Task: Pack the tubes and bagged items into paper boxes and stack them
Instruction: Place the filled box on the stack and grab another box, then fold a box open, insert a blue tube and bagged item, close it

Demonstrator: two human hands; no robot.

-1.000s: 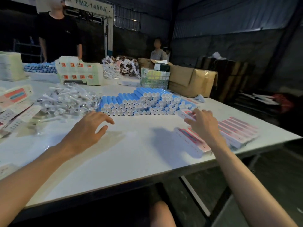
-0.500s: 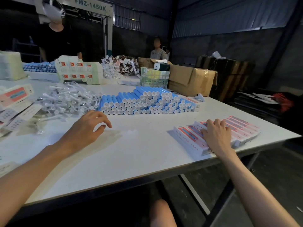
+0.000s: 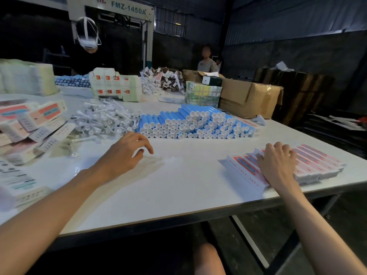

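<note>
Over on the far left, we've got the flat cartons [image 3: 45,114] in a loose heap, and just beside them the bagged items [image 3: 105,120] in a clear, tangled pile. We'd judge these supplies are laid within easy reach for filling. Next comes the left hand [image 3: 123,153], poised just above the bare tabletop [image 3: 178,185], its fingers [image 3: 146,144] loosely curled and holding nothing. The bagged items lie just ahead and left of those fingertips, not touching.

Ahead and to the right, the tubes [image 3: 190,124] are stacked in a neat blue bank, white caps facing us — easy to pluck off the front, by the look of it. And on the right, the right hand [image 3: 278,163] lies on the row of paper boxes [image 3: 317,161] near the tabletop's edge, fingers [image 3: 286,148] bent with the tips down on the box tops. We can't tell whether it pinches one box or only presses the row square — a white end flap stands up just left of the hand. We'd call this squaring the stack, with the next box not yet begun.
</note>
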